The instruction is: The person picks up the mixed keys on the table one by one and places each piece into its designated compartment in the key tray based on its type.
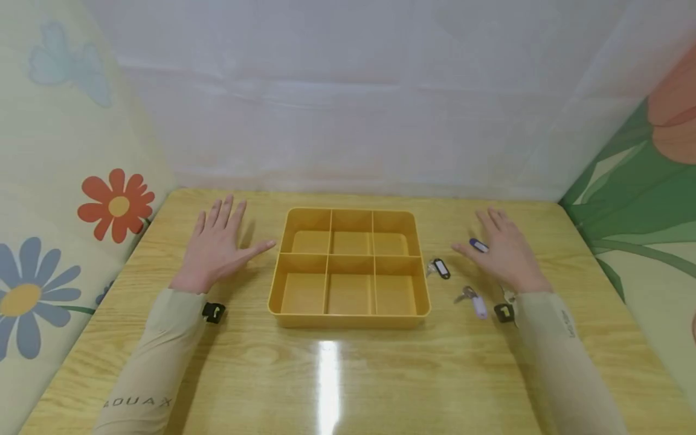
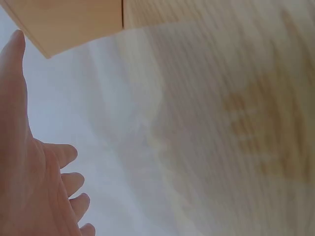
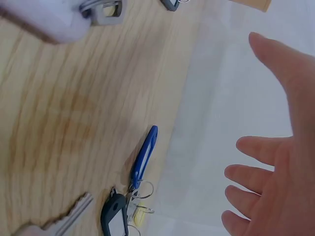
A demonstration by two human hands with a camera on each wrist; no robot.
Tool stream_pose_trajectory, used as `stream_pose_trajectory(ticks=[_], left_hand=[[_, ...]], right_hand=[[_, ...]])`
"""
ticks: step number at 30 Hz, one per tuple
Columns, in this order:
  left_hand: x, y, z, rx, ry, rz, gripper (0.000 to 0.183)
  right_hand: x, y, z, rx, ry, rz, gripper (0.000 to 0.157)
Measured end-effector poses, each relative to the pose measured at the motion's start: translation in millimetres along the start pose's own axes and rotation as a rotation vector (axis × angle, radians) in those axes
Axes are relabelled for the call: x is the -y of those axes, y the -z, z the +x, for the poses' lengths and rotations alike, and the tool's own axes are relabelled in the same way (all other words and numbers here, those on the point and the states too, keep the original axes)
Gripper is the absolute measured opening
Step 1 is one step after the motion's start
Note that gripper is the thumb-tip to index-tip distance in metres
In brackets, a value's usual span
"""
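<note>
My left hand (image 1: 214, 251) hovers over the wooden table, fingers spread and thumb toward the yellow compartment tray (image 1: 350, 321). It holds nothing, and in the left wrist view the tray's corner (image 2: 74, 24) is near the thumb. On the tray's other side, my right hand (image 1: 505, 257) is held with straight fingers above several tagged keys, touching none. A blue key tag (image 1: 478, 244) shows beside its thumb, partly covered. Closer to the tray are a black key tag (image 1: 441, 269) and a lilac key tag (image 1: 478, 306) with a key. A dark key tag (image 3: 114, 216) appears in the right wrist view.
The tray is divided into several compartments, with no contents visible. A white cloth (image 1: 348, 121) hangs behind the table (image 1: 261, 386). Flower-patterned panels (image 1: 38, 199) stand along both sides. Black wrist devices (image 1: 214, 312) sit by the cuffs.
</note>
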State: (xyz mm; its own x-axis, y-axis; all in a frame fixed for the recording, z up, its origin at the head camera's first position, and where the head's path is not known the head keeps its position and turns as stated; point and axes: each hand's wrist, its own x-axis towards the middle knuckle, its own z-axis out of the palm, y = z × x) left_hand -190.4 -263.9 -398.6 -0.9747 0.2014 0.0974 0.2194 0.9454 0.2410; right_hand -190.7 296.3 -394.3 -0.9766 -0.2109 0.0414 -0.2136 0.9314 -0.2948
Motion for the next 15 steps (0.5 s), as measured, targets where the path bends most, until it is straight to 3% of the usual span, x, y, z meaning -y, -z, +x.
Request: stream_pose_trajectory(ticks=[8,15], left_hand=[[-7.2,6.1,-3.1,-0.016,-0.021,0.007,0.112],[-27.1,18.2,-11.7,-0.042,-0.07,0.014,0.114]], right_hand=[[7,3.9,-1,-0.002,-0.018,0.042,0.102],[12,7.9,-5,-0.049,-0.027,0.078,0.096]])
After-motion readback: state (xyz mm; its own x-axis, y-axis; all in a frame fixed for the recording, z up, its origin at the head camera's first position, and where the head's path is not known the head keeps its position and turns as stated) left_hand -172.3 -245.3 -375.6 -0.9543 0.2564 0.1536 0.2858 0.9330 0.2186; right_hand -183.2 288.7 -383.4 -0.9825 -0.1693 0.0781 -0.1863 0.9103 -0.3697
